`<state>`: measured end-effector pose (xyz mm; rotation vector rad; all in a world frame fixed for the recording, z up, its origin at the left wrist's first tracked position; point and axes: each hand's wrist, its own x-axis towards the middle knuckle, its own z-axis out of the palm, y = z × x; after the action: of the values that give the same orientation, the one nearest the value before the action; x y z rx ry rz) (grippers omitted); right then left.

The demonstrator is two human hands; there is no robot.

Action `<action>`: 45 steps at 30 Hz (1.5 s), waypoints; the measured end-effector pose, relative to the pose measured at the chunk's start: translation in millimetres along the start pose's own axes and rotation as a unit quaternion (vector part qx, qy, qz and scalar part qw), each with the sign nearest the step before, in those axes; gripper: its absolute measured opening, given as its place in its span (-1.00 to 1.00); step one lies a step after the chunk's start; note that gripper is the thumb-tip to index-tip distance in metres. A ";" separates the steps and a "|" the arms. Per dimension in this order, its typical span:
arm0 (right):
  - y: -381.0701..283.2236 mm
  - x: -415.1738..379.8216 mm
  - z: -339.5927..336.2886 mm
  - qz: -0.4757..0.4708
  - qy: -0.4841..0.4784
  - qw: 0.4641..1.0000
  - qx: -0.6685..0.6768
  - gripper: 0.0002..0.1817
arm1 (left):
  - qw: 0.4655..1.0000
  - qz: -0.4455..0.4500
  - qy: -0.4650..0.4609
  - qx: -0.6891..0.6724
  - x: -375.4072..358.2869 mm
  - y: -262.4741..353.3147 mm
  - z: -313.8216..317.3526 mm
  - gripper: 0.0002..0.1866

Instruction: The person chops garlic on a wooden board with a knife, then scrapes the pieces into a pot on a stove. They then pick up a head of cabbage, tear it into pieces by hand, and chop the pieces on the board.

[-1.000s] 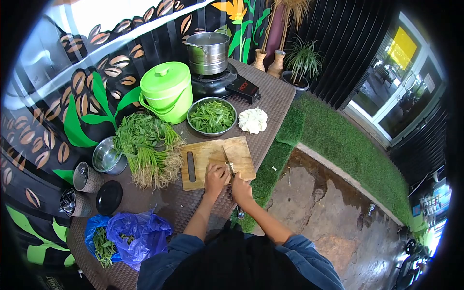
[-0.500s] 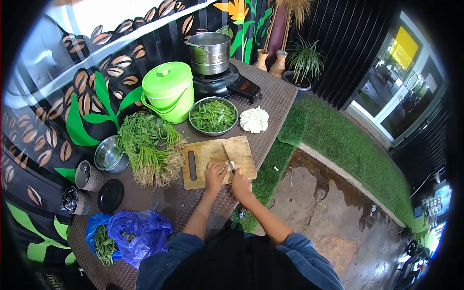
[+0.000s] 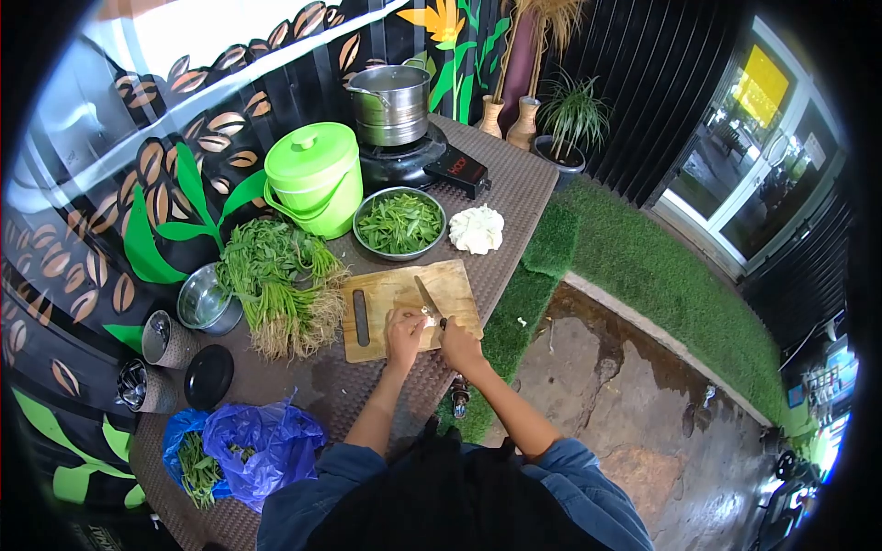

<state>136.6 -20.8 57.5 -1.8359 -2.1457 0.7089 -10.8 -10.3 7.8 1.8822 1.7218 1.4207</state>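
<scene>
My right hand (image 3: 461,351) is closed around the handle of the knife (image 3: 427,297). The blade slants across the cutting board (image 3: 457,289), its tip toward the board's far edge. My left hand (image 3: 402,340) is positioned opposite, fingers bent, fingertips beside small white pieces (image 3: 428,322). Whether those fingertips pinch a piece or only touch it, I cannot tell at this size.

Head view, work position: the board lies along the right edge of the surface (image 3: 514,174), its near right corner close to that edge. The white pieces are on the board's right half, between my left fingertips and the blade.

Head view, change: compared with half a second ago, my left hand is slightly farther from my right, leaving a narrow gap between them. The blade shows more of its flat, and the white pieces are more exposed. I judge this to be a small adjustment of grip between strokes, with the cutting unfinished.

Head view, surroundings: a metal bowl (image 3: 397,257) of green leaves (image 3: 401,223) stands just beyond the board's far edge. A lumpy white mass (image 3: 477,230) lies right of it, near the surface's right edge. A bundle of rooted greens (image 3: 280,285) adjoins the board's left edge.
</scene>
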 end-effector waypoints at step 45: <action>-11.3 -0.3 36.3 0.000 0.069 0.997 -0.033 -0.77 | 0.996 -0.051 -0.037 -0.058 5.0 -6.4 -10.2 -0.89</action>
<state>109.9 -29.9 32.1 -1.8587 -2.1041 0.4999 -23.3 -8.5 10.9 1.7379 1.6391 1.3647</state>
